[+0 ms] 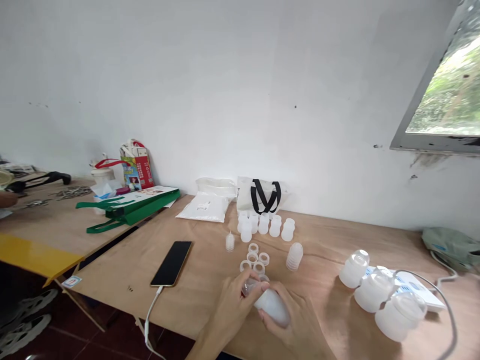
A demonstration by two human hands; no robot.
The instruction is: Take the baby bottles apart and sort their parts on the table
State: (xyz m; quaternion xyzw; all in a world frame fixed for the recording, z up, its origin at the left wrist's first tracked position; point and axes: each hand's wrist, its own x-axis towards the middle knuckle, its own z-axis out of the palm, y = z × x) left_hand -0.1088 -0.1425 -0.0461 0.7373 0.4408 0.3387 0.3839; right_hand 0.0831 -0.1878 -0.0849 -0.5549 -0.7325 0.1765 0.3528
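Observation:
A translucent white bottle [274, 306] lies tilted between my hands, low in the centre of the head view. My right hand [296, 312] is wrapped round its body. At its upper left end, the fingers of my left hand [242, 295] pinch a clear part, mostly covered by the fingers. Just beyond my hands, several white rings [253, 257] lie on the table. A stack of clear domed caps [294, 256] stands to their right, and a small ribbed stack with a pointed top [230, 241] stands to their left.
Several translucent bottles [288, 229] stand in front of a white bag with black handles [243, 195]. Three capped bottles [400, 315] stand at right by a power strip [420, 290] and grey cable. A phone [171, 263] charges at left. Behind are white packets [205, 206] and a green bag [146, 206].

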